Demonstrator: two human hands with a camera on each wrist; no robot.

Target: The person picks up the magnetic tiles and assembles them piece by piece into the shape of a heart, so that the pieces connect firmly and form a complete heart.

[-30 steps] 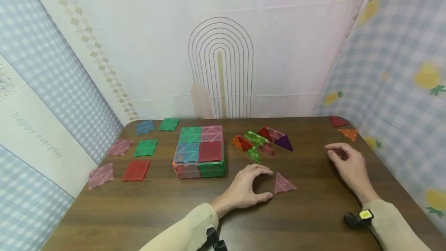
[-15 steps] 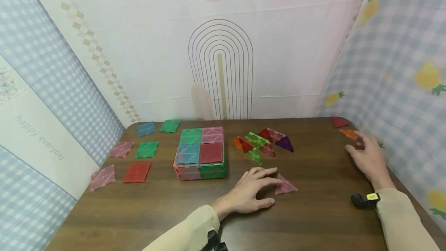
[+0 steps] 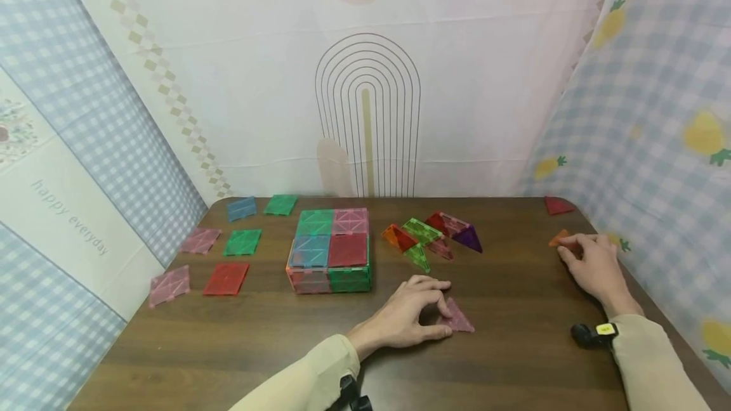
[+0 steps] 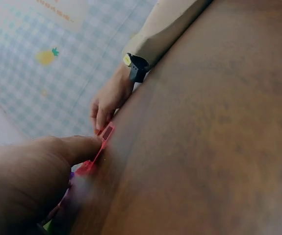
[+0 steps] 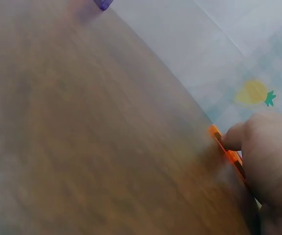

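In the head view my left hand (image 3: 402,314) pinches a translucent pink triangular magnetic tile (image 3: 459,318) between thumb and fingers, low at the table's middle. The left wrist view shows that tile's pink edge (image 4: 108,132) by the thumb. At the right side of the table, my right hand (image 3: 596,271) pinches an orange triangular magnetic tile (image 3: 558,237), partly covered by the fingers. Its orange edge (image 5: 235,156) shows beside the thumb in the right wrist view. Behind the left hand lies a joined group of small triangular tiles (image 3: 422,232) in red, green, orange, pink and purple.
A box built of square tiles (image 3: 348,250) stands left of the triangle group. Several loose squares, such as a red tile (image 3: 226,279) and a green tile (image 3: 242,242), lie farther left. A red triangle (image 3: 558,205) lies at the back right corner of the brown table (image 3: 240,354).
My right hand has reached right to the orange triangle, gripped it and drawn it nearer. The left hand has closed on the pink triangle and shifted it slightly toward me.
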